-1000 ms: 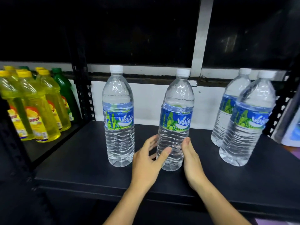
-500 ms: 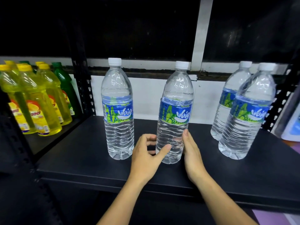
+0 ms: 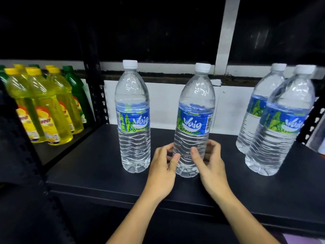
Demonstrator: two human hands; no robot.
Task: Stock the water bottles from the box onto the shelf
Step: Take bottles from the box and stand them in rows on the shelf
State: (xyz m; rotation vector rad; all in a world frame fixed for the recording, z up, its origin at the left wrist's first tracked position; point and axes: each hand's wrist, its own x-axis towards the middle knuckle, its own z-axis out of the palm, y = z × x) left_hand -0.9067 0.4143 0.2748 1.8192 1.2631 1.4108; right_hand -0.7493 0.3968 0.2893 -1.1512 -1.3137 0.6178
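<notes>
We hold the middle water bottle (image 3: pixel 195 95) low down with both hands, our left hand (image 3: pixel 162 169) and right hand (image 3: pixel 212 166) curled round its sides, and it stands upright on the black shelf (image 3: pixel 88 164). Its blue and green label (image 3: pixel 191 123) says "Waig", with a small "Minuman" above and a barcode (image 3: pixel 208 122) beside. The bottle just left of it (image 3: pixel 133 117) and the near bottle on the right (image 3: pixel 281 124) say "Waig" too; the writing on the yellow bottles (image 3: pixel 44 106) is too blurry to read.
</notes>
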